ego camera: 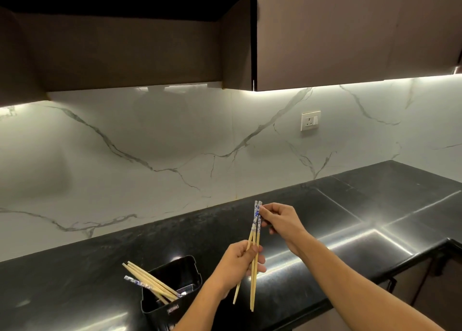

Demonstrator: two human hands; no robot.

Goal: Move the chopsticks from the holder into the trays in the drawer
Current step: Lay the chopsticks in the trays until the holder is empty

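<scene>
Above the black bench (350, 205), mid-frame, the left hand (240, 263) is gripping a few held chopsticks (256, 218) while the right hand (277, 220) is pinching their patterned tops; the remaining chopsticks (150, 279) are leaning in the holder (160, 305), lower left, and no drawer is showing, so most work is likely remaining.

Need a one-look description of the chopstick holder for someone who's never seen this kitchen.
Find the long glossy black stone countertop below the white veined marble backsplash. At its near edge, just left of the person's left grip on blue-patterned wooden chopsticks, stands the black rectangular plastic holder. It is the only container in view, with pale wooden chopsticks leaning out over its left rim.
</scene>
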